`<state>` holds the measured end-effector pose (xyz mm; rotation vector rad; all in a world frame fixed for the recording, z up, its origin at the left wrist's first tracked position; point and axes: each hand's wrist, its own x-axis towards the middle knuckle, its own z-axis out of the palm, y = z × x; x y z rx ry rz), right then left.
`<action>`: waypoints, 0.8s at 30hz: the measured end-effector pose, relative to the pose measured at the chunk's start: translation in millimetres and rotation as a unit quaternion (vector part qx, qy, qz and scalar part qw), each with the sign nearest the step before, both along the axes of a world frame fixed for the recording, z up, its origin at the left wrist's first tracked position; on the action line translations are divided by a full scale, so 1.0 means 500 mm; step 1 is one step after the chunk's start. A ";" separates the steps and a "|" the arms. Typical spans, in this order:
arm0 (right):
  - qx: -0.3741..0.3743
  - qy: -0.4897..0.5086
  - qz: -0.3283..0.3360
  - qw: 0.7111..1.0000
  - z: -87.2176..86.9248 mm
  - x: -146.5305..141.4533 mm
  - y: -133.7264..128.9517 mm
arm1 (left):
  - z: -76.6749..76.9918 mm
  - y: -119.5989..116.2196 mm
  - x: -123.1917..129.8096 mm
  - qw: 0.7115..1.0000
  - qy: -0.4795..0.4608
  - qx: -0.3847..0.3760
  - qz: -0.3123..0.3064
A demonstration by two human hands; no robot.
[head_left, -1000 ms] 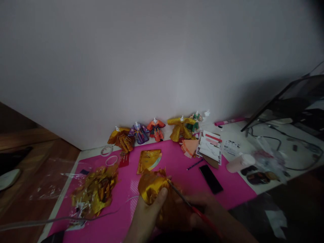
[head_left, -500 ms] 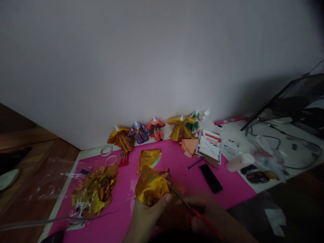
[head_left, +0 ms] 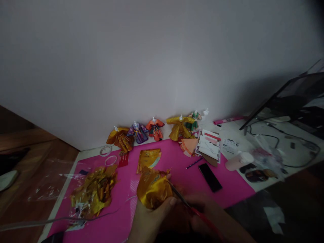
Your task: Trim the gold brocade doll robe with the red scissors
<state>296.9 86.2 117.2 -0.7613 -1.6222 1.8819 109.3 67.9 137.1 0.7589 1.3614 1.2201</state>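
Bunched golden satin fabric (head_left: 154, 189) is gripped in my left hand (head_left: 154, 219), the thumb pressed along its lower right side. My right hand (head_left: 206, 211) is closed around the red handles of a pair of scissors (head_left: 180, 196). Their metal blades point up and left, with the tips at the fabric's right edge. Whether the blades are apart is too dark to tell. Just beyond my hands, a flat folded golden piece (head_left: 149, 159) lies on the pink mat (head_left: 121, 189).
Small dressed doll figures, including an orange-robed one (head_left: 155, 128), lean along the wall. A heap of golden scraps (head_left: 97, 190) lies at left. A phone (head_left: 210, 177), papers (head_left: 209, 145) and a pale bottle (head_left: 239, 161) are at right. A thin cord (head_left: 76, 218) crosses the left side.
The bunched fabric and my left hand have shifted slightly right, and the fabric has turned a little. The scissors stay at its right edge.
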 end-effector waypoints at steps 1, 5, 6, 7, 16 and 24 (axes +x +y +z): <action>0.003 -0.002 -0.005 1.000 0.000 0.000 0.000 | 0.001 0.001 0.001 1.000 0.000 0.002 -0.002; 0.000 -0.002 -0.009 1.000 -0.014 0.001 0.000 | 0.008 0.004 0.006 1.000 -0.004 0.003 -0.006; -0.004 0.009 -0.011 1.000 -0.017 0.001 -0.001 | 0.012 0.005 0.008 1.000 -0.005 0.000 -0.009; -0.004 0.020 -0.016 1.000 -0.020 0.002 -0.002 | 0.015 0.005 0.010 1.000 -0.004 -0.003 -0.012; 0.017 0.003 -0.026 1.000 -0.018 -0.001 -0.001 | 0.030 0.007 0.018 1.000 0.011 -0.012 0.003; 0.023 -0.010 -0.032 0.999 -0.002 -0.007 0.001 | 0.002 -0.001 0.004 0.999 0.023 0.006 0.040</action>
